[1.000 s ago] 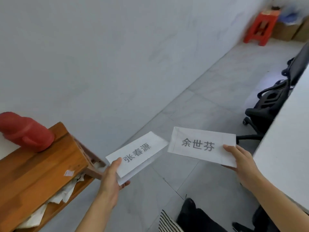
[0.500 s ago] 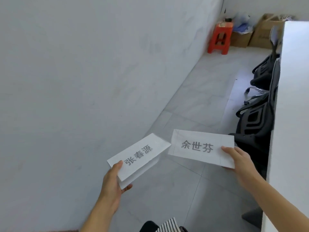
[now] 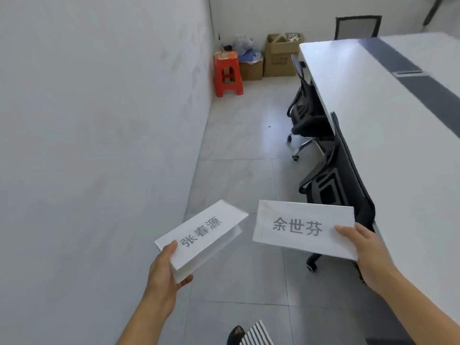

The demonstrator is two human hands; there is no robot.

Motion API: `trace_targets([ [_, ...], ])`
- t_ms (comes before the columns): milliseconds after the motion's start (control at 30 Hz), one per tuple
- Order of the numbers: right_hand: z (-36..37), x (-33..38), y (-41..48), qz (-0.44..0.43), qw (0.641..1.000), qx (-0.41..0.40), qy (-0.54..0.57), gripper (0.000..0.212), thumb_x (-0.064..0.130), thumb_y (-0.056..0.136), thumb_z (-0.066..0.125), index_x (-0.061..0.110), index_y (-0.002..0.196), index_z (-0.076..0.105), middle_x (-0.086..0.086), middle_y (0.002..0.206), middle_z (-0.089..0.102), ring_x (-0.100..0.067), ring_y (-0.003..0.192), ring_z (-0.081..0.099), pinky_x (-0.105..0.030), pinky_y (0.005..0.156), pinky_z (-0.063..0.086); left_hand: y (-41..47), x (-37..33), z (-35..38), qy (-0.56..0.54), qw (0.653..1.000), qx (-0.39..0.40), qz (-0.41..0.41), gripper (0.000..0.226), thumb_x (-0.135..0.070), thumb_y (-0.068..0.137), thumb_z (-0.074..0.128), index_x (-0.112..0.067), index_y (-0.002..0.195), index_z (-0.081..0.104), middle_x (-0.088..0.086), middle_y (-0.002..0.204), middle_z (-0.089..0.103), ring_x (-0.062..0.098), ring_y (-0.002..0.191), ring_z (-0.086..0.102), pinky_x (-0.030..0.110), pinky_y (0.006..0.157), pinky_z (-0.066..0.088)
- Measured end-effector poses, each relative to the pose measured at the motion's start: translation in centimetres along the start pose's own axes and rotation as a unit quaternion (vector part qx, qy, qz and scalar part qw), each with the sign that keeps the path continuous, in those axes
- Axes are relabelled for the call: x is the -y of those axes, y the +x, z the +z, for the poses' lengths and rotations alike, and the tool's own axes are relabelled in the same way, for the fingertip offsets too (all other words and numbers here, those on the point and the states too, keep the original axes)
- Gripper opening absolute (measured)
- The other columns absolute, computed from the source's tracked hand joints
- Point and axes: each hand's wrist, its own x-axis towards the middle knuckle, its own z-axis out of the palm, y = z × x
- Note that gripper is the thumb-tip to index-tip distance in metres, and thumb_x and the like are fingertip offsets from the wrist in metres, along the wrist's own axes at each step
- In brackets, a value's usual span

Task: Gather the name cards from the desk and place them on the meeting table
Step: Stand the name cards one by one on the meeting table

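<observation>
My left hand grips a folded white name card with black Chinese characters, thumb on top near its lower corner. My right hand holds a second white name card by its right end, printed side up. Both cards hang in the air over the grey tiled floor, a small gap between them. The long white meeting table stretches away on the right, its near edge just beside my right forearm.
Two black office chairs are tucked against the table's left side. A grey wall runs along the left. At the far end stand a red plastic stool and cardboard boxes. Tiled floor lies open between wall and chairs.
The view has swung right, away from the wooden desk with the red object, which is out of sight now. The meeting table fills more of the right side. Both hands keep their cards.
</observation>
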Motion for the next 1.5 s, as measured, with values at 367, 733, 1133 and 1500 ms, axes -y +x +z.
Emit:
trace_targets([
  [367, -6.8, 4.8, 9.6, -0.020, 0.980, -0.157, 0.117, 0.017, 0.014, 0.090, 0.055, 0.010, 0.099, 0.069, -0.006, 0.097, 0.077, -0.022, 0.082, 0.073, -0.039, 0.074, 0.049, 14.1, -9.0, 23.0, 0.096, 0.975, 0.198, -0.014, 0.018, -0.036, 0.091, 0.050, -0.028, 0.102, 0.062, 0.001, 0.103, 0.066, 0.021, 0.089, 0.059, 0.041, 0.074, 0.047],
  [733, -15.0, 9.0, 23.1, -0.024, 0.939, -0.286, 0.188, 0.011, 0.016, 0.091, 0.057, 0.016, 0.088, 0.067, 0.007, 0.072, 0.074, -0.008, 0.064, 0.070, -0.031, 0.064, 0.051, 21.4, -13.5, 43.3, 0.172, 0.944, 0.282, -0.024, 0.023, -0.037, 0.090, 0.052, -0.025, 0.107, 0.063, 0.002, 0.108, 0.067, 0.024, 0.093, 0.060, 0.039, 0.068, 0.049],
  [1133, -19.0, 8.4, 35.1, 0.050, 0.828, -0.516, 0.213, 0.029, 0.026, 0.090, 0.062, 0.015, 0.116, 0.061, -0.003, 0.110, 0.067, -0.027, 0.101, 0.062, -0.042, 0.086, 0.050, 31.9, -16.8, 64.4, 0.277, 0.859, 0.427, -0.054, 0.027, -0.037, 0.091, 0.051, -0.023, 0.112, 0.061, 0.002, 0.103, 0.068, 0.024, 0.091, 0.061, 0.040, 0.070, 0.050],
  [1500, -21.3, 10.5, 44.0, 0.087, 0.757, -0.623, 0.178, 0.044, 0.025, 0.084, 0.072, 0.010, 0.122, 0.054, -0.008, 0.114, 0.064, -0.026, 0.097, 0.064, -0.035, 0.078, 0.049, 37.7, -16.6, 79.7, 0.385, 0.759, 0.517, -0.096, 0.023, -0.038, 0.092, 0.052, -0.026, 0.109, 0.060, 0.005, 0.111, 0.066, 0.025, 0.094, 0.060, 0.042, 0.074, 0.049],
])
